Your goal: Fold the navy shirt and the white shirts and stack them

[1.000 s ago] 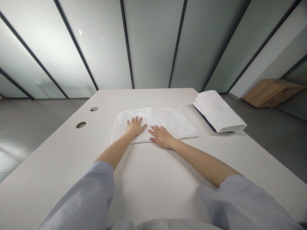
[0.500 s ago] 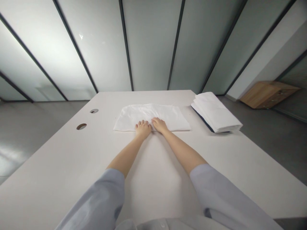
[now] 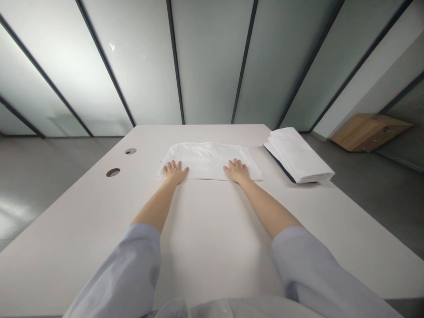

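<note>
A folded white cloth point(image 3: 205, 164), thin and slightly wrinkled along its far side, lies flat across the middle of the table. My left hand point(image 3: 175, 172) rests on its near left part, palm down with the fingers spread. On the near right part of the same cloth lies my right hand point(image 3: 237, 170), also flat with its fingers apart. Neither hand grips anything. The cloth's near edge runs straight between my wrists.
The white table point(image 3: 212, 229) has two round holes on its left, one open point(image 3: 113, 172) and one with a grommet point(image 3: 130, 151). A stack of folded white cloth point(image 3: 300, 154), with a dark layer beneath, lies at the right edge. Beyond stands a wooden cabinet point(image 3: 367, 132).
Both hands have slid apart along the white cloth, from close together at its middle out towards its left and right ends. The fingers have spread.
</note>
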Action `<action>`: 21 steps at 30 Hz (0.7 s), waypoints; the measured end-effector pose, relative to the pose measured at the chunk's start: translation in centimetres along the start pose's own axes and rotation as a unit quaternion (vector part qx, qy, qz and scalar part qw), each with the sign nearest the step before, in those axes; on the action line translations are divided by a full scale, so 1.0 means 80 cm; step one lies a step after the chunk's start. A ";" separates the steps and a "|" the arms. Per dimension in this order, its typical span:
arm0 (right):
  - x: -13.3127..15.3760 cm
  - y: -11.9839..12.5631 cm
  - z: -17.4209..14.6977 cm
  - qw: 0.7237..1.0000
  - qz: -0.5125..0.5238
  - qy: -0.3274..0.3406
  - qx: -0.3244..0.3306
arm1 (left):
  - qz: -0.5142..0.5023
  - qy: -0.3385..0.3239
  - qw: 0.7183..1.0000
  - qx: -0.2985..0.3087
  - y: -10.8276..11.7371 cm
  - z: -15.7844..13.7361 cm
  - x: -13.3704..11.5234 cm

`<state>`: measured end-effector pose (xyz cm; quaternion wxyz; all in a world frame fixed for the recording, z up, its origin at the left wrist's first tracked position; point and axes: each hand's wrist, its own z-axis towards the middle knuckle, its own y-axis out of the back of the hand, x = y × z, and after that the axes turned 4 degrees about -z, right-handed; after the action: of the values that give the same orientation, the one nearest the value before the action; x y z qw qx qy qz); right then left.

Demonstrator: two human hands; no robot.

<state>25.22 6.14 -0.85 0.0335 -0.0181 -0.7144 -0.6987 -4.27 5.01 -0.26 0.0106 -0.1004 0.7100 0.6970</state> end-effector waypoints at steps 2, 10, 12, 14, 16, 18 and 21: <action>-0.031 0.001 0.002 1.000 -0.009 -0.023 -0.004 | 0.008 0.015 1.000 0.000 0.005 0.003 0.030; -0.081 -0.001 0.001 0.999 -0.041 -0.017 -0.014 | 0.047 0.013 0.999 -0.006 0.011 -0.021 0.045; -0.087 0.002 0.002 0.998 -0.050 0.015 -0.026 | 0.082 -0.014 0.996 -0.013 0.019 -0.037 0.042; -0.093 0.007 0.003 0.996 -0.061 0.029 -0.057 | 0.117 -0.039 0.992 -0.010 0.030 -0.051 0.041; -0.095 0.013 0.002 0.991 -0.072 0.009 -0.113 | 0.132 -0.063 0.989 -0.007 0.039 -0.059 0.043; -0.084 0.018 -0.002 0.983 -0.079 -0.005 -0.165 | 0.123 -0.115 0.986 -0.016 0.043 -0.059 0.046; -0.041 0.023 -0.020 0.980 -0.062 0.060 -0.179 | 0.091 -0.207 0.974 -0.006 0.037 -0.046 0.051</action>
<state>28.64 4.69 0.75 0.0289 0.0621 -0.5741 -0.8159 -8.28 0.88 2.13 0.0928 0.1113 0.6944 0.7048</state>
